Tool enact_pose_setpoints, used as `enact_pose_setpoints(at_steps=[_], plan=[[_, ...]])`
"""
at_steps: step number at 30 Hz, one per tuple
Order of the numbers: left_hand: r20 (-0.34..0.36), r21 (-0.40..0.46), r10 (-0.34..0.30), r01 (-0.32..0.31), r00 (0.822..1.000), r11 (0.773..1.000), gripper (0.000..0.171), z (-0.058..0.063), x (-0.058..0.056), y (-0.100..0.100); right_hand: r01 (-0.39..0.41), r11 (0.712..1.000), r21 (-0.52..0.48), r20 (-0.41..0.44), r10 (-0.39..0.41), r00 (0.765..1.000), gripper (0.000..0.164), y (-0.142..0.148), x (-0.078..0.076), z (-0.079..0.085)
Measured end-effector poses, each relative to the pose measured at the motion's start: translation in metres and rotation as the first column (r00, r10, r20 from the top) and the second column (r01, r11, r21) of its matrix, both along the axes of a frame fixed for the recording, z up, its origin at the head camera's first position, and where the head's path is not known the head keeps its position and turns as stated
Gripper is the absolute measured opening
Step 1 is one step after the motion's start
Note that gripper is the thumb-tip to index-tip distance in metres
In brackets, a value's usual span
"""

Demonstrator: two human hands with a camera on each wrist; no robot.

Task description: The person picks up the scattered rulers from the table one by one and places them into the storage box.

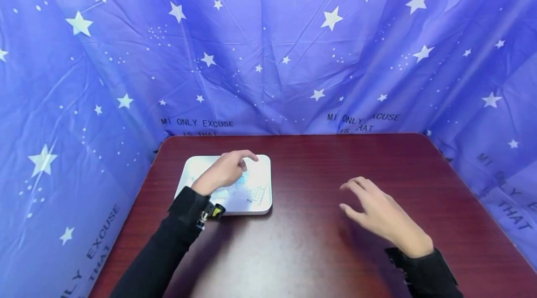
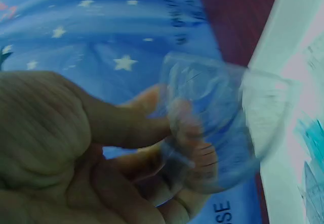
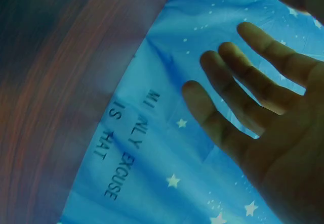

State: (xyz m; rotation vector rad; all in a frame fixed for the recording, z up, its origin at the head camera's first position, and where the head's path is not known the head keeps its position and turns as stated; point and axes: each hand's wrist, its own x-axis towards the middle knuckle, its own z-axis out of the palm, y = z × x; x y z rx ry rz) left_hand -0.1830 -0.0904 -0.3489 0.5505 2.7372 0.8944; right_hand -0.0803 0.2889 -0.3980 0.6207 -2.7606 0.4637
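My left hand (image 1: pixel 226 169) is over the white tray (image 1: pixel 267 174) at the table's left. In the left wrist view, its thumb and fingers pinch a clear, half-round plastic piece that looks like a protractor (image 2: pixel 223 97), blurred by motion. The head view hides this piece behind the hand. Several flat transparent pieces (image 1: pixel 256 194) with fine printed marks lie in the tray, one of them bluish. Over the right half of the table, my right hand (image 1: pixel 377 211) hovers with fingers spread and slightly bent. Nothing lies between those fingers.
A dark red wooden table (image 1: pixel 319 251) with rounded corners carries the tray. Blue curtains (image 1: pixel 268 32) printed with white stars and lettering hang close behind the table and along both its sides.
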Motion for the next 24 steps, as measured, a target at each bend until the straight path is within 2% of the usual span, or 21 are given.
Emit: enact_pose_setpoints(at_steps=[2, 4, 7, 12, 17, 21, 24], plan=[[0.035, -0.045, -0.021, 0.022, 0.999, 0.999, 0.041, -0.005, -0.01, 0.001, 0.018, 1.0, 0.006, 0.047, -0.018, 0.999, 0.037, 0.004, 0.002, -0.001], [0.041, -0.096, -0.036, 0.04, 0.999, 0.995, 0.03, -0.011, -0.019, 0.003, 0.035, 0.999, 0.01, 0.089, -0.035, 0.995, 0.038, 0.007, 0.003, -0.002], [0.045, -0.155, -0.063, 0.069, 0.997, 0.986, 0.024, -0.021, -0.032, 0.006, 0.055, 0.998, 0.021, 0.136, -0.057, 0.989, 0.038, 0.011, 0.004, -0.005], [0.045, -0.22, -0.103, 0.111, 0.994, 0.969, 0.031, -0.034, -0.05, 0.013, 0.046, 0.997, 0.064, 0.232, -0.06, 0.971, 0.038, 0.02, 0.008, -0.012], [0.029, -0.275, -0.138, 0.141, 0.99, 0.951, 0.037, -0.04, -0.061, 0.02, 0.044, 0.996, 0.081, 0.32, -0.068, 0.945, 0.038, 0.026, 0.01, -0.017], [0.026, -0.319, -0.149, 0.149, 0.989, 0.936, 0.04, -0.049, -0.071, 0.023, 0.042, 0.996, 0.075, 0.324, -0.064, 0.944, 0.037, 0.028, 0.01, -0.021], [0.027, -0.326, -0.137, 0.139, 0.99, 0.935, 0.042, -0.059, -0.076, 0.023, 0.042, 0.996, 0.074, 0.314, -0.063, 0.947, 0.037, 0.03, 0.01, -0.023]])
